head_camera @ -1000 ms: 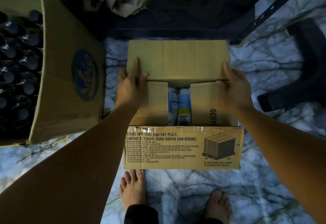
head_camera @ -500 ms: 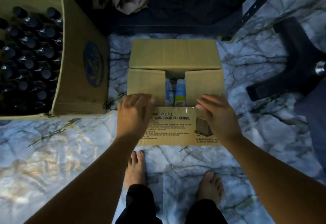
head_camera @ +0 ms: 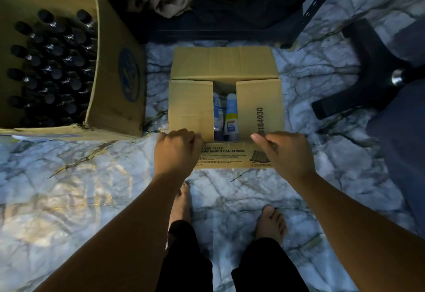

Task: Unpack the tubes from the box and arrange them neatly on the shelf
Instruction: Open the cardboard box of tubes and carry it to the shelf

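On the box [head_camera: 226,98], left hand [head_camera: 176,151] and right hand [head_camera: 286,153] grip one near flap [head_camera: 232,156]; two tubes [head_camera: 230,113] show.

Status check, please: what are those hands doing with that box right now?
Left hand and right hand each grip the near flap of the box. Tubes inside, none out. Side flaps partly cover them.

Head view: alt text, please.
Both hands, left hand and right hand, grip the near printed flap of a small cardboard box on a marble-patterned floor; tubes show between its side flaps.
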`<state>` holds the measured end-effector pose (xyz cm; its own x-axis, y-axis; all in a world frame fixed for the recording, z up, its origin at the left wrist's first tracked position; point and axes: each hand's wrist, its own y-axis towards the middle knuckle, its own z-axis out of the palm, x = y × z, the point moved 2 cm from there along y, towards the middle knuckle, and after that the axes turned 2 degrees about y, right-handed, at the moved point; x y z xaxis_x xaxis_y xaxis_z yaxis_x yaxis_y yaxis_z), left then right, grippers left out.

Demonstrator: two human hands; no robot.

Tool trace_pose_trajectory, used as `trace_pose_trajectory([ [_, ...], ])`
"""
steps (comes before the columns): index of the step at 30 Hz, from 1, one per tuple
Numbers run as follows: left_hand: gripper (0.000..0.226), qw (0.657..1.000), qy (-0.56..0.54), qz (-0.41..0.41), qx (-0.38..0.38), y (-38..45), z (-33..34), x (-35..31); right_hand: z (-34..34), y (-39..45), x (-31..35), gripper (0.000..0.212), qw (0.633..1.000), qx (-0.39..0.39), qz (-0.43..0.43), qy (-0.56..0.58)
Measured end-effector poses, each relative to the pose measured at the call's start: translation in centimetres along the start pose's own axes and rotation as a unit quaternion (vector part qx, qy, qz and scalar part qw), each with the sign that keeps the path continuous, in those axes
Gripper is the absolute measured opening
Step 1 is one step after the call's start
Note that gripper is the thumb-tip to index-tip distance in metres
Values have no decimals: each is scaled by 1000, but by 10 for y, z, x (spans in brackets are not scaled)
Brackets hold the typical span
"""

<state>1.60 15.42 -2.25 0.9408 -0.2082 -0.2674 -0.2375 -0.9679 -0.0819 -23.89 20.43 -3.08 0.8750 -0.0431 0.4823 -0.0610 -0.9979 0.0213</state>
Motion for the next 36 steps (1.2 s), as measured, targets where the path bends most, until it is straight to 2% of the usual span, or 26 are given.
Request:
trace_pose_trajectory([
  [3, 41, 996, 19, -37, 82, -20, -16, -2, -15, -21, 7, 60, 999, 41, -1, -24],
  [6, 24, 990, 5, -67, 122, -44, -18, -3, -20, -48, 13, 56, 995, 86, 24, -39],
  [7, 26, 988, -9, -82, 132, -54, -15, -3, -18, -58, 15, 55, 993, 100, 34, -48],
  [10, 58, 967, -41, -162, 190, -92, 9, -1, -2, -92, 13, 52, 988, 126, 66, -53],
  [12, 71, 962, -80, -194, 174, -111, 30, 1, 18, -112, 8, 52, 986, 128, 96, -52],
  [14, 74, 962, -112, -195, 152, -118, 50, 3, 43, -124, 1, 55, 982, 136, 119, -51],
  [19, 79, 955, -116, -236, 139, -106, 76, 9, 76, -124, -15, 45, 987, 97, 107, -73],
  [24, 72, 976, 10, -189, 103, -77, 73, 9, 63, -92, -9, 41, 986, 43, 117, -108],
  [29, 79, 988, 35, -80, 130, -2, 71, -6, 66, -16, -5, 63, 969, 129, 116, -176],
  [32, 87, 984, 88, -15, 155, 36, 74, -13, 77, 22, -2, 72, 965, 165, 71, -190],
  [36, 97, 977, 104, -19, 184, 54, 83, -17, 89, 40, -6, 80, 957, 212, 74, -186],
])
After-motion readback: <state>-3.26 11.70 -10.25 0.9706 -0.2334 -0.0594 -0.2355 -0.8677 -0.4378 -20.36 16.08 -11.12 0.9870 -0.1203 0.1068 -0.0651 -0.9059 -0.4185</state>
